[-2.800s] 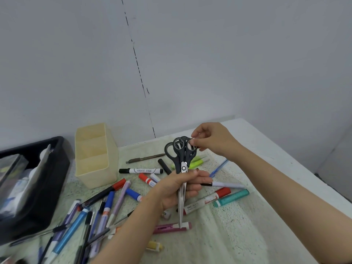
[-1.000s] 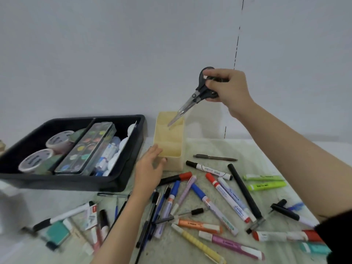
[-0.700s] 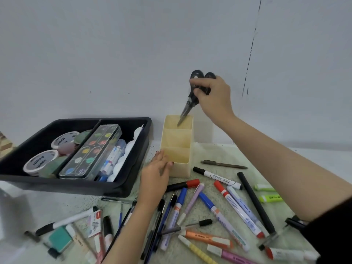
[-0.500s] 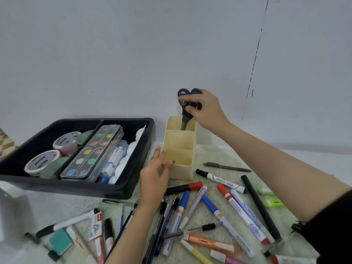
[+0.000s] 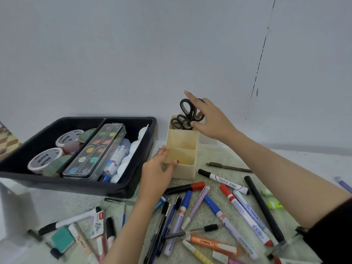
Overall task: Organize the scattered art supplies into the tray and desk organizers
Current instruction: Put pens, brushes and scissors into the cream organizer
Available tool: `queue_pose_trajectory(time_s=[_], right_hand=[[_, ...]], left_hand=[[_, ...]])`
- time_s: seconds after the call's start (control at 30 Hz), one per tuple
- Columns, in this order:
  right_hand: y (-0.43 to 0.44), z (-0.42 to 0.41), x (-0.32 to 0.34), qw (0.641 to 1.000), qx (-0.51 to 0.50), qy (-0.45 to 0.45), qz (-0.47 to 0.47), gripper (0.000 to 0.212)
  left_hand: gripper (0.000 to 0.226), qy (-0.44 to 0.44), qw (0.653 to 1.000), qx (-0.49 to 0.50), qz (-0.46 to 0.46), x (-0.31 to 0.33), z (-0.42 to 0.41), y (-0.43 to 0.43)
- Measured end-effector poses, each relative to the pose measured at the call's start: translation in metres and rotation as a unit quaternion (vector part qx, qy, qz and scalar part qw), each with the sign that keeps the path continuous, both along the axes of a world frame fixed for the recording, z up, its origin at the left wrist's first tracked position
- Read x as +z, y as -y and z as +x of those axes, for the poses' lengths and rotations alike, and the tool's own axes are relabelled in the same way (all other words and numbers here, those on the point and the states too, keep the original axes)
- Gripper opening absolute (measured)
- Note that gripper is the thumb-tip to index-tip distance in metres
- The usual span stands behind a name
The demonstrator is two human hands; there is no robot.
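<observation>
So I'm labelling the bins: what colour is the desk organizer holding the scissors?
Cream, a pale yellow: the organizer, seen clearly in the head view.

Right hand (image 5: 211, 119) raised, fingers (image 5: 192, 98) spread, left hand (image 5: 158, 172) low, cupped

You see a smooth matt cream plastic organizer (image 5: 182, 155), a dark plastic tray (image 5: 80, 184) with a dull sheen, black plastic scissor handles (image 5: 183, 116), a glossy clear paint case (image 5: 95, 151), and a rough speckled cloth (image 5: 215, 155).
</observation>
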State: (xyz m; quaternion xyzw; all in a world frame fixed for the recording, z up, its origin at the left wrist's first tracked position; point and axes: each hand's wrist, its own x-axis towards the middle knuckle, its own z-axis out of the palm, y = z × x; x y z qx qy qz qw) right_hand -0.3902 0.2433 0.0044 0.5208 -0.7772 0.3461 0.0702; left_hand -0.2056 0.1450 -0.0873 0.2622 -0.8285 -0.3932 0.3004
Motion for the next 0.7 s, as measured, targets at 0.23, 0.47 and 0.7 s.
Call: queue_pose_trajectory(time_s=[0.23, 0.47, 0.7], right_hand=[[0.001, -0.002, -0.008, 0.99, 0.016, 0.089, -0.105, 0.049], [-0.001, -0.003, -0.008, 0.974, 0.025, 0.173, -0.147, 0.048], [-0.005, -0.002, -0.014, 0.973, -0.05, 0.11, -0.196, 0.048]], left_hand=[[0.054, -0.01, 0.999, -0.001, -0.032, 0.03, -0.026, 0.01], [0.049, 0.039, 0.99, -0.038, -0.129, 0.053, -0.068, 0.029], [0.021, 0.048, 0.984, -0.035, -0.171, 0.064, -0.087, 0.043]])
